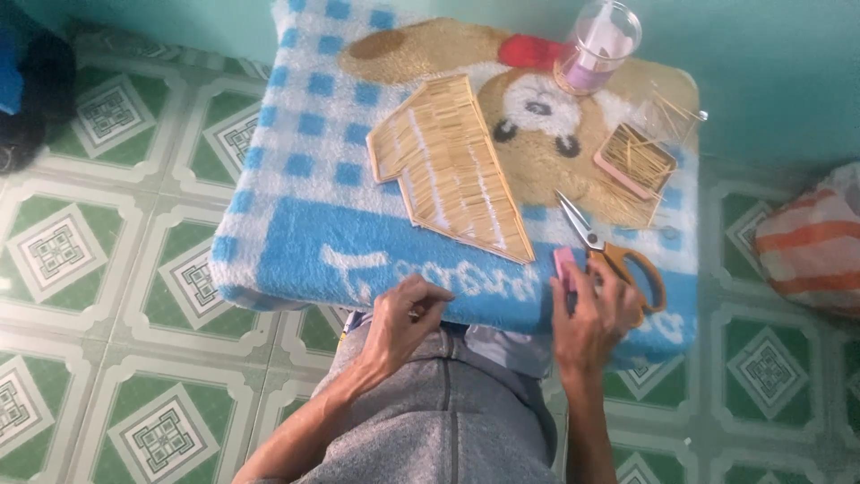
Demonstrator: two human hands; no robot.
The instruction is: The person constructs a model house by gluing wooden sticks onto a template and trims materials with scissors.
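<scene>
From the head view I judge the work to be between sticks on the flat stick panel (455, 166) lying mid-towel: my left hand (403, 318) rests at the near edge of the blue checked towel (296, 134) with fingertips pinched together on something too small to tell, while my right hand (598, 314) curls its fingers round a small pink block (564, 267) just beside the orange-handled scissors (618, 255). The next move calls for a fine, steady pinch. Behind stand a clear jar (598, 45) with a pale pink band and a pink tray of loose sticks (634, 159).
</scene>
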